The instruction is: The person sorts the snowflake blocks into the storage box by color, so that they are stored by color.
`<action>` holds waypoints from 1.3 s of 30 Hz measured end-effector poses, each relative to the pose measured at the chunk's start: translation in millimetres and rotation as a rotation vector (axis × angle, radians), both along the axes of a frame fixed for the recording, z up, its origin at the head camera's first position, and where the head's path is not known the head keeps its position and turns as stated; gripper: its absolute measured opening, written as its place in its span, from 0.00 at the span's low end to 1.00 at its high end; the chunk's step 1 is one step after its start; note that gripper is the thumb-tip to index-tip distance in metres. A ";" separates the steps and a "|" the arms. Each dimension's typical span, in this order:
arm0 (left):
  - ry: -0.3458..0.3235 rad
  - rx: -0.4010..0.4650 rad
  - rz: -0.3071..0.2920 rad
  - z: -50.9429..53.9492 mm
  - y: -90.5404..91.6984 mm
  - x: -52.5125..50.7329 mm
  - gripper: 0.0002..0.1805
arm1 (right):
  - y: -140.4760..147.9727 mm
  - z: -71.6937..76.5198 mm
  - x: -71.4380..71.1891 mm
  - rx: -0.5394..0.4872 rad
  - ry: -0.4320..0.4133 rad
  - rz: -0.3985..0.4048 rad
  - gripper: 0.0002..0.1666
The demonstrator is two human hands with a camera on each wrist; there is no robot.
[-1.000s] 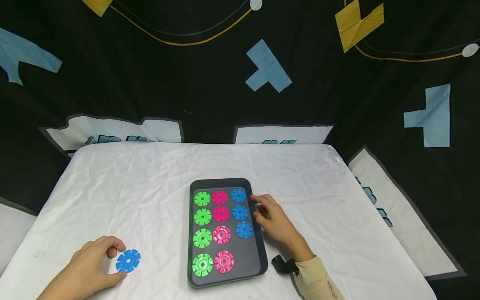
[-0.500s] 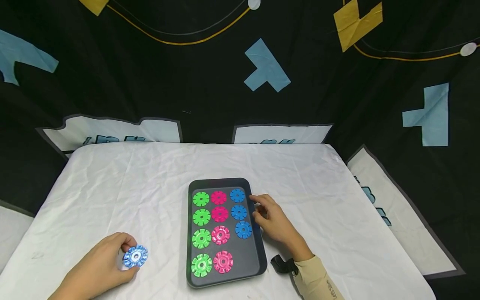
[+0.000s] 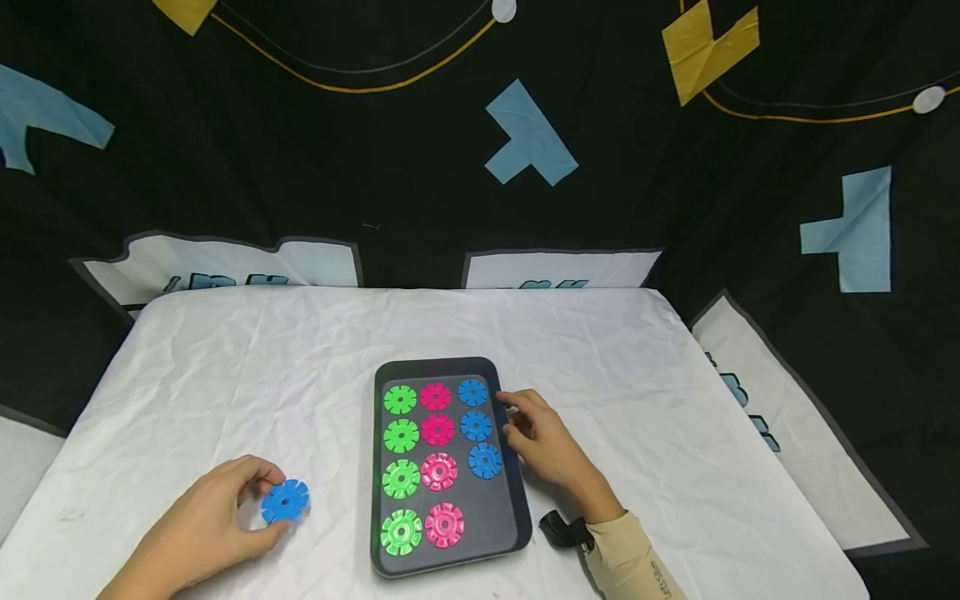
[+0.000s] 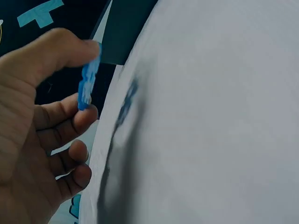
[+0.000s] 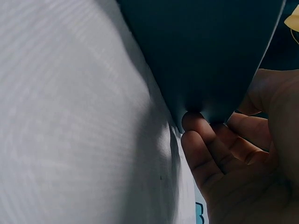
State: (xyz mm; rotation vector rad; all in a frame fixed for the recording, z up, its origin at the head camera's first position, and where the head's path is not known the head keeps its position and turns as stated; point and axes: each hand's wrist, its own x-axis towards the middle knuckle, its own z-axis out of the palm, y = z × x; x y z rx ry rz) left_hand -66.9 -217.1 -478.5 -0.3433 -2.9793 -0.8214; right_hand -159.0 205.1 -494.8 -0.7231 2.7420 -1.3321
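Note:
My left hand [image 3: 206, 525] holds a blue notched disc [image 3: 285, 501], like a snowflake building disc, pinched by its edge between thumb and fingers. It is left of the tray and above the white cloth; in the left wrist view the disc [image 4: 88, 80] appears edge-on. The dark grey tray [image 3: 498, 525] bears green discs [image 3: 401, 435] in a left column, pink discs [image 3: 437, 429] in the middle and three blue discs [image 3: 476, 426] on the right. My right hand [image 3: 551, 442] grips the tray's right side, fingertips [image 5: 194, 122] against its outer wall.
White cloth [image 3: 322, 333] covers the table under the tray and hands. A black curtain [image 3: 420, 183] with blue and yellow shapes hangs behind. A black strap [image 3: 564, 532] sits at the right wrist, by the beige sleeve [image 3: 633, 558].
The left hand has carried the blue disc to the right and a little away from me, toward the tray, and its tilt has varied. The right hand stays at the tray's side.

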 end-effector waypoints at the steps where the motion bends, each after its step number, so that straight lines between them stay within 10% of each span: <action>1: 0.021 0.016 -0.016 1.1 0.9 -1.5 0.27 | -0.4 -0.1 -0.1 0.000 0.003 0.001 0.29; 13: 0.107 0.067 -0.155 33.5 43.6 -31.6 0.25 | 1.2 -2.5 -0.7 0.004 0.006 -0.012 0.29; 27: 0.205 0.007 -0.486 68.9 139.9 -69.0 0.26 | 1.9 -0.9 -2.5 -0.005 0.014 -0.011 0.29; 39: 0.163 -0.145 -0.748 63.0 200.3 -81.0 0.24 | 0.8 -2.4 -0.9 0.012 0.038 0.014 0.28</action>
